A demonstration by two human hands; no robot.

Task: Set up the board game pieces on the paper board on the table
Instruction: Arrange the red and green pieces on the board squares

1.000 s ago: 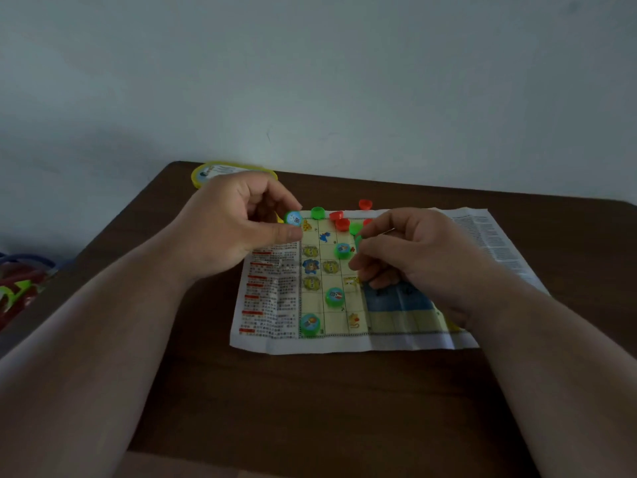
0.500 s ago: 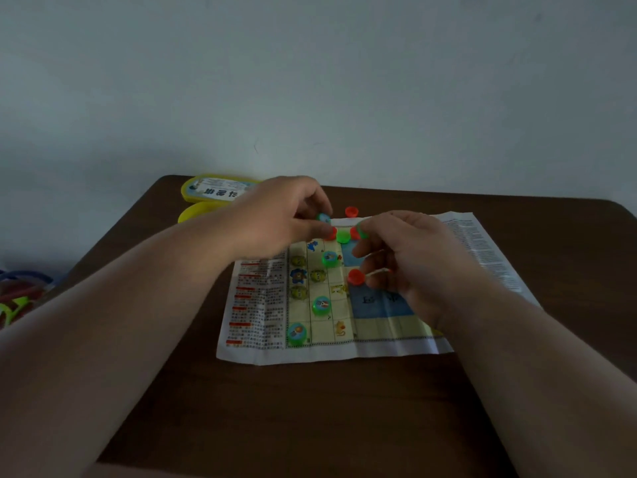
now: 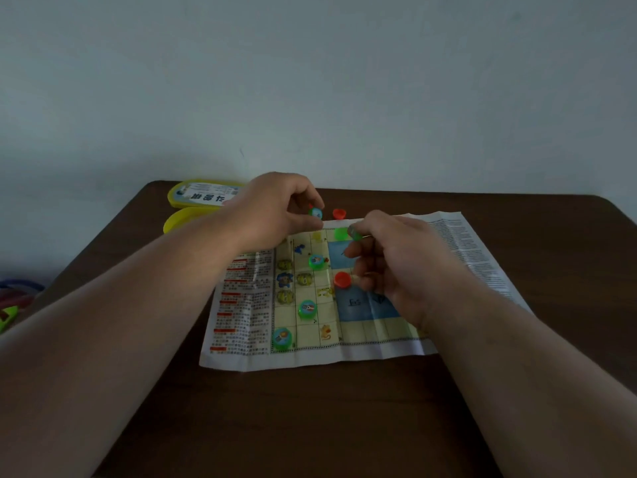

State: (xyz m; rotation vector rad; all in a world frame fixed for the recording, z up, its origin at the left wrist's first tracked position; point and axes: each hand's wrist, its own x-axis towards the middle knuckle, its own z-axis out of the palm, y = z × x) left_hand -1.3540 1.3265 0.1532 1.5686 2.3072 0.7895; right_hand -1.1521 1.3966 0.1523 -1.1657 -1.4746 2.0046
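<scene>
The paper board (image 3: 355, 334) lies unfolded on the dark table (image 3: 310, 426). Three green pieces with pictures stand on its left squares (image 3: 317, 261), (image 3: 307, 309), (image 3: 282, 338). My left hand (image 3: 272, 212) pinches a green piece (image 3: 315, 212) at the board's far left corner. My right hand (image 3: 396, 257) hovers over the board's middle and pinches a green piece (image 3: 355, 232) between thumb and forefinger. A red piece (image 3: 342, 280) sits at its lower fingers; whether they grip it I cannot tell. A plain green piece (image 3: 341, 233) and a red piece (image 3: 339, 213) lie near the far edge.
A yellow game box with a label (image 3: 203, 194) and its yellow lid (image 3: 186, 219) sit at the table's far left corner. Coloured toys (image 3: 13, 301) lie off the table at the left. A pale wall stands behind the table.
The view has shifted slightly. My left hand stays at the far edge with its green piece. My right hand now has a green piece between thumb and forefinger, with the red piece still by its lower fingers.
</scene>
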